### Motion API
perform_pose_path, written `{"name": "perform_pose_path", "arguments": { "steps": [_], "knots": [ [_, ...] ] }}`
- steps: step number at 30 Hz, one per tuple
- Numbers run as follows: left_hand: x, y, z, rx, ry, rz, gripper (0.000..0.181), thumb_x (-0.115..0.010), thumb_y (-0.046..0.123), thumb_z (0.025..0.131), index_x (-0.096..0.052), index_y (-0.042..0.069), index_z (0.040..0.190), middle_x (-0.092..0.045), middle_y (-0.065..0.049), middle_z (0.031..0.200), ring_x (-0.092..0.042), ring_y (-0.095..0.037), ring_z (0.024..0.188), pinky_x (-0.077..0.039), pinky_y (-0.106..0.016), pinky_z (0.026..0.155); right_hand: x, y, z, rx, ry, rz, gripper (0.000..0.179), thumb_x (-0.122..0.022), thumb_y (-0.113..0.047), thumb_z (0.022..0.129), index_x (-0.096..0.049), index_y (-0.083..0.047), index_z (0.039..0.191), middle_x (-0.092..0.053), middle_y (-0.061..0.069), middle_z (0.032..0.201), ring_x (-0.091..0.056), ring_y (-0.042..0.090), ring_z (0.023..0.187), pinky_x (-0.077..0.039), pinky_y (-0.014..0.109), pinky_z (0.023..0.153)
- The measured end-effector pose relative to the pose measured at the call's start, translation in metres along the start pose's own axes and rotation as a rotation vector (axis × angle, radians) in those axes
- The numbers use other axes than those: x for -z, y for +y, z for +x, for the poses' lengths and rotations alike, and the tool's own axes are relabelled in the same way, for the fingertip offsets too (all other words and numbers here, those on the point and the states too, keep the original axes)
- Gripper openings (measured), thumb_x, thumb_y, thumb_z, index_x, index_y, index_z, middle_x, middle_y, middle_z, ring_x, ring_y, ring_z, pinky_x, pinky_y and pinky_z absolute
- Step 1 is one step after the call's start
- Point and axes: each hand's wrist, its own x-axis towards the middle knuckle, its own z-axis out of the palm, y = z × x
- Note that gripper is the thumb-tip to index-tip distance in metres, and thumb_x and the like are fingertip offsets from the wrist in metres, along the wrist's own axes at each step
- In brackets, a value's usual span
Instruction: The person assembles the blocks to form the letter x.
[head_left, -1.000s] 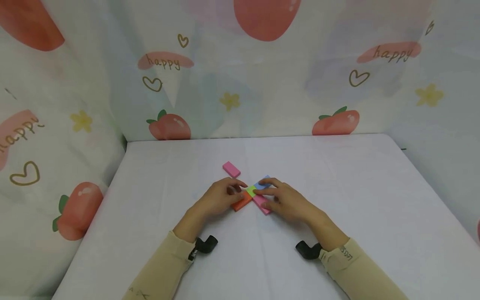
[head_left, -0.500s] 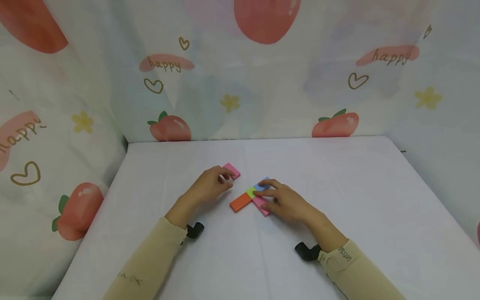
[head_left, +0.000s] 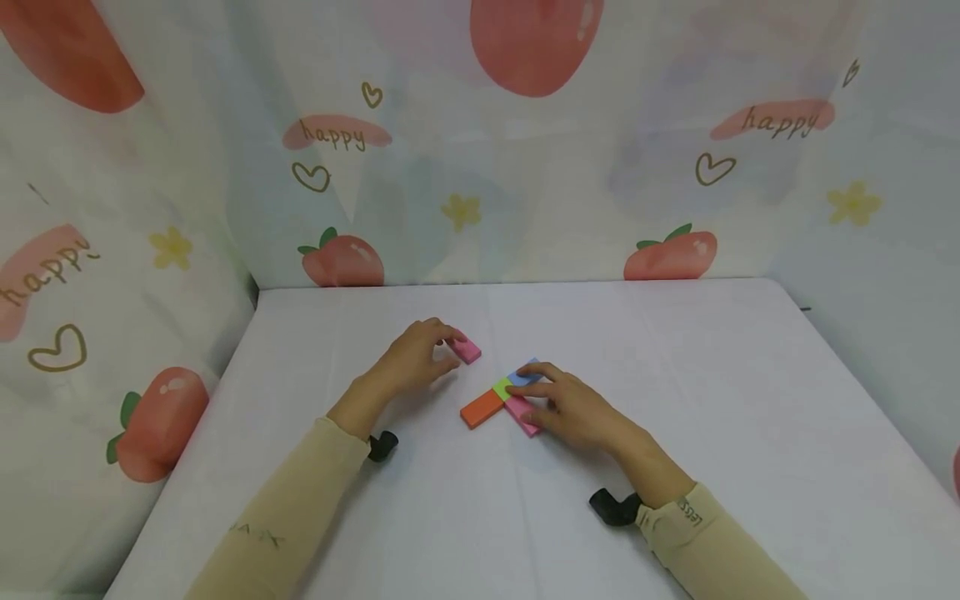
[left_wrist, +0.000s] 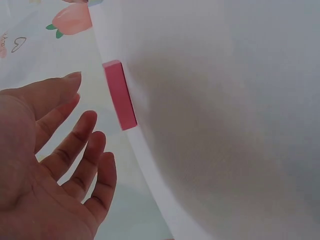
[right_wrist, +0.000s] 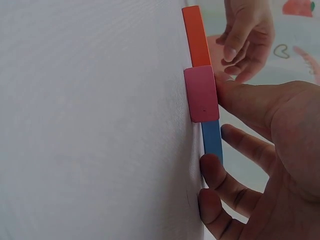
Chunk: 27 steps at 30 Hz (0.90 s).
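Observation:
My left hand reaches a loose pink block on the table, a fingertip overlapping its far end in the head view. Thumb and fingers stand spread beside that block in the left wrist view. Closer in, an orange block, a small green block and a blue block lie in a slanted row. A second pink block branches off at the green one. My right hand rests on this group, thumb at the pink block, fingertips over the green and blue ones, partly hiding them.
A white cloth covers the table. Behind it and at the sides hang printed curtains with fruit, flowers and hearts. A black wrist camera mount sticks out from the right sleeve, another from the left.
My left hand has left the orange block and moved up and left to the loose pink block. My right hand has stayed on the joined blocks.

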Motion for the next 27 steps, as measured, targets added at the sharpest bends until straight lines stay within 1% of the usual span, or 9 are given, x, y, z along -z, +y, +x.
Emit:
{"name": "perform_pose_path", "arguments": {
  "steps": [6, 12, 16, 22, 27],
  "knots": [
    [0.004, -0.002, 0.008, 0.031, -0.014, 0.087, 0.038, -0.074, 0.023, 0.097, -0.067, 0.020, 0.134, -0.063, -0.003, 0.126, -0.054, -0.024, 0.121, -0.050, -0.042, 0.107, 0.000, 0.000, -0.001, -0.002, -0.004, 0.009, 0.043, -0.069, -0.032, 0.100, -0.065, -0.027, 0.142, -0.046, 0.000, 0.157, -0.051, 0.014, 0.098, -0.045, 0.033, 0.084],
    [0.005, -0.003, 0.016, 0.047, -0.027, 0.128, 0.040, -0.076, 0.025, 0.095, -0.068, 0.020, 0.134, -0.061, -0.004, 0.130, -0.053, -0.025, 0.124, -0.050, -0.042, 0.108, 0.002, -0.002, -0.001, 0.000, -0.008, 0.017, 0.043, -0.069, -0.031, 0.100, -0.064, -0.026, 0.143, -0.046, 0.000, 0.157, -0.051, 0.013, 0.097, -0.045, 0.032, 0.084],
    [0.004, -0.005, 0.020, 0.058, -0.027, 0.138, 0.041, -0.077, 0.026, 0.095, -0.068, 0.021, 0.134, -0.060, -0.004, 0.134, -0.052, -0.025, 0.128, -0.051, -0.042, 0.108, 0.001, -0.002, -0.001, 0.002, -0.008, 0.017, 0.043, -0.069, -0.031, 0.100, -0.065, -0.026, 0.143, -0.046, 0.000, 0.157, -0.051, 0.013, 0.096, -0.044, 0.032, 0.084],
    [0.002, -0.008, 0.024, 0.039, -0.036, 0.126, 0.042, -0.076, 0.024, 0.095, -0.067, 0.020, 0.136, -0.056, -0.004, 0.141, -0.049, -0.027, 0.135, -0.048, -0.044, 0.113, 0.002, -0.002, -0.001, -0.003, -0.007, 0.017, 0.043, -0.069, -0.031, 0.100, -0.064, -0.027, 0.143, -0.046, 0.000, 0.157, -0.051, 0.013, 0.096, -0.044, 0.033, 0.085],
    [0.001, -0.010, 0.027, -0.004, -0.068, 0.120, 0.044, -0.074, 0.021, 0.096, -0.065, 0.018, 0.139, -0.054, -0.003, 0.147, -0.047, -0.027, 0.139, -0.044, -0.044, 0.116, 0.003, -0.004, -0.002, -0.018, -0.011, 0.026, 0.043, -0.070, -0.030, 0.100, -0.064, -0.027, 0.143, -0.046, -0.001, 0.157, -0.052, 0.012, 0.096, -0.044, 0.033, 0.084]
  ]
}}
